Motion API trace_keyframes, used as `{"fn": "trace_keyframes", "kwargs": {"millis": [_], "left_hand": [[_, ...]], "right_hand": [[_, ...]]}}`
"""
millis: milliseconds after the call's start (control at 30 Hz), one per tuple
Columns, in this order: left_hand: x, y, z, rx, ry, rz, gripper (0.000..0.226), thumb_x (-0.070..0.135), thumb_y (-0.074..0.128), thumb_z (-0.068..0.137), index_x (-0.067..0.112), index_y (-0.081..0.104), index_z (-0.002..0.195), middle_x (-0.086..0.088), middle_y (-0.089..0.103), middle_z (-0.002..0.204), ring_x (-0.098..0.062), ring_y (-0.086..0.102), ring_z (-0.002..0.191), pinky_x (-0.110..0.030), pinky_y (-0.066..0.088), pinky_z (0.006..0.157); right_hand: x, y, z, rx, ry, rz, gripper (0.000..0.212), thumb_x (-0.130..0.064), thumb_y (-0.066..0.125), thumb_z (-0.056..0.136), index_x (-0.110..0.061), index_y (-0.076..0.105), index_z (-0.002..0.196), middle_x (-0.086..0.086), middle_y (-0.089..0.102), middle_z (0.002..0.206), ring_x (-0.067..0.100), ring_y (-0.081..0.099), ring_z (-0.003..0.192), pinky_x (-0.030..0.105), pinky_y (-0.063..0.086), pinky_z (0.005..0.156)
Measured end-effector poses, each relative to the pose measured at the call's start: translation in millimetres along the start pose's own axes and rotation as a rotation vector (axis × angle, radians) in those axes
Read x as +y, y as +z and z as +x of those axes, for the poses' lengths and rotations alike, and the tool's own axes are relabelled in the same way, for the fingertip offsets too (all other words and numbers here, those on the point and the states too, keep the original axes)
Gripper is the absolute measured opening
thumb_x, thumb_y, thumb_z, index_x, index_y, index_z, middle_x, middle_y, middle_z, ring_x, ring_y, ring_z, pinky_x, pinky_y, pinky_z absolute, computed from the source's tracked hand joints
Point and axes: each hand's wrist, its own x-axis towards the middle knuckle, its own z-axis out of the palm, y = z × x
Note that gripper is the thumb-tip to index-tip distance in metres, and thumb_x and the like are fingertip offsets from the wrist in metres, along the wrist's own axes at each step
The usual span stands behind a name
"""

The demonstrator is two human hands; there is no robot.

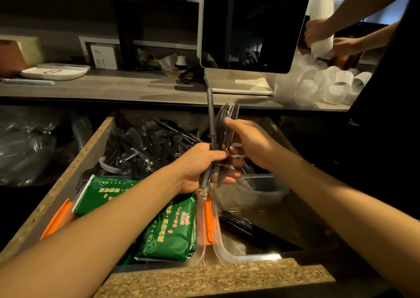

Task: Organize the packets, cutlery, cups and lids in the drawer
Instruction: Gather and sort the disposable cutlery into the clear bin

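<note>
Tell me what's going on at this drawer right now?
A person stands over an open drawer, gathering a bundle of black plastic cutlery. The left hand grips the bundle low down and the right hand holds it higher up. More loose cutlery lies heaped at the back, and green packets sit in a clear container. At the counter, another person's hands handle a stack of white cups.
</note>
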Motion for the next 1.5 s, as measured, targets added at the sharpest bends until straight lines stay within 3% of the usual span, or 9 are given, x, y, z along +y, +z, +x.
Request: {"fn": "trace_keyframes", "kwargs": {"millis": [100,267,367,567,800,1167,1267,1367,1500], "left_hand": [[1,0,0,0.001,-0.026,-0.046,0.017,0.009,0.046,0.105,0.002,0.062,0.106,-0.019,0.076,0.093,-0.029,0.076,0.078,-0.037,0.064,0.064],[0,2,-2,-0.044,-0.090,-0.001,0.018,0.013,0.050,0.104,0.000,0.062,0.103,-0.019,0.076,0.088,-0.027,0.076,0.078,-0.036,0.064,0.067],[0,6,-2,-0.037,-0.104,-0.010,0.018,0.015,0.051,0.103,0.001,0.062,0.100,-0.018,0.075,0.081,-0.027,0.076,0.074,-0.036,0.062,0.067],[-5,5,3,0.129,-0.037,-0.025,0.022,0.014,0.054,0.102,-0.001,0.062,0.116,-0.017,0.076,0.093,-0.027,0.076,0.073,-0.032,0.061,0.053],[-9,8,5,0.168,-0.023,-0.007,0.020,0.015,0.048,0.105,0.001,0.060,0.112,-0.014,0.076,0.082,-0.027,0.075,0.067,-0.035,0.061,0.054],[-4,8,6,0.177,0.047,-0.030,0.015,0.002,0.050,0.102,0.000,0.062,0.110,-0.012,0.076,0.080,-0.025,0.075,0.067,-0.032,0.061,0.054],[-6,5,8,0.216,0.058,-0.080,0.013,0.001,0.052,0.101,-0.002,0.062,0.106,-0.014,0.075,0.078,-0.025,0.074,0.066,-0.032,0.062,0.055],[-7,2,10,0.281,0.107,-0.012,0.009,0.004,0.052,0.101,0.002,0.059,0.106,-0.014,0.073,0.087,-0.019,0.069,0.055,-0.027,0.058,0.049],[-9,0,11,0.322,0.196,0.225,0.011,0.004,0.052,0.100,0.011,0.060,0.104,-0.014,0.071,0.096,-0.008,0.051,0.043,-0.017,0.038,0.036]], "right_hand": [[0,9,9,-0.023,0.011,0.111,0.037,-0.029,0.045,0.102,0.003,0.063,0.104,0.023,0.065,0.088,0.021,0.057,0.062,0.022,0.037,0.047],[13,11,2,-0.087,0.014,0.281,0.022,-0.021,0.045,0.103,-0.005,0.058,0.095,0.005,0.072,0.076,0.005,0.052,0.038,0.015,0.032,0.032],[16,9,2,-0.034,0.024,0.372,0.018,-0.017,0.050,0.101,-0.006,0.062,0.093,0.010,0.073,0.080,0.013,0.066,0.055,0.020,0.049,0.044],[29,7,7,0.234,-0.025,0.248,0.014,-0.017,0.065,0.093,-0.005,0.071,0.088,0.010,0.073,0.076,0.021,0.071,0.070,0.030,0.056,0.062],[21,-3,2,0.108,0.101,0.192,0.021,-0.019,0.053,0.100,-0.008,0.066,0.087,0.004,0.069,0.072,0.014,0.067,0.064,0.023,0.052,0.052],[21,-5,2,0.210,0.100,0.127,0.035,-0.034,0.049,0.101,-0.006,0.071,0.098,0.009,0.070,0.075,0.021,0.066,0.070,0.035,0.057,0.072],[19,-5,2,0.334,0.132,0.222,0.033,-0.030,0.042,0.103,-0.008,0.066,0.100,0.009,0.065,0.080,0.020,0.066,0.073,0.031,0.057,0.063],[10,-21,2,0.474,0.104,0.413,0.026,-0.027,0.045,0.102,-0.012,0.065,0.103,0.001,0.050,0.063,0.011,0.050,0.048,0.027,0.049,0.050],[1,-34,-4,0.351,0.067,0.283,0.027,-0.033,0.047,0.101,-0.019,0.067,0.113,-0.001,0.047,0.062,0.009,0.041,0.046,0.024,0.039,0.044]]}}
